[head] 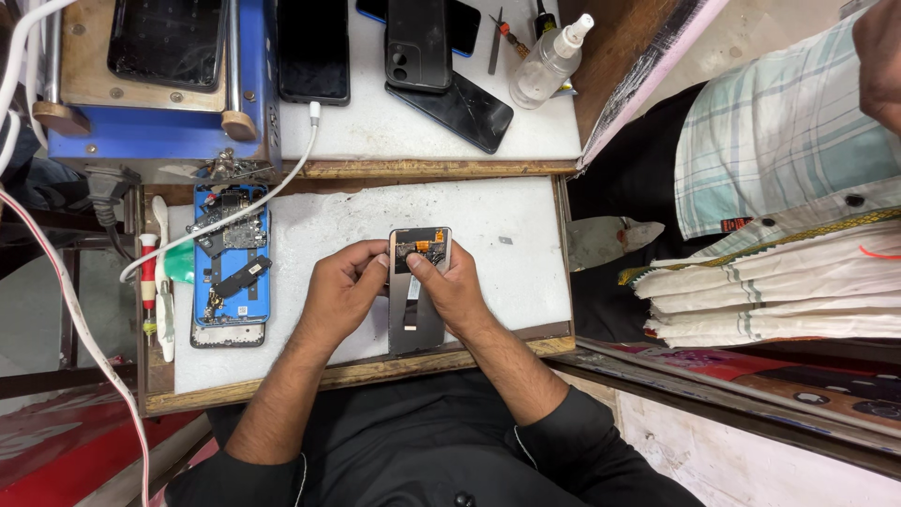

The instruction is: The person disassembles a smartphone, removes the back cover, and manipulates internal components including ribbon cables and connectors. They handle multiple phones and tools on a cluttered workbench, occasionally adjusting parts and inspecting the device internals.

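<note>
On the white work mat (507, 282) of the lower bench, a dark phone screen panel (419, 291) is held upright in both hands, its back with a small orange flex part turned up to the camera. Much of the panel's middle is hidden behind the right hand (452, 291), and its lower end is partly lost against the bench edge. What lies under the thumbs is too small to be made out. The left hand (343, 289) is closed on the panel's left edge, thumb pressed near the top corner; the right hand is clamped on the right edge, thumb laid across the upper back. Both forearms are angled inward from black sleeves. To the left, an opened blue phone body (232, 258) is seen, partly crossed by a white cable (272, 202).
</note>
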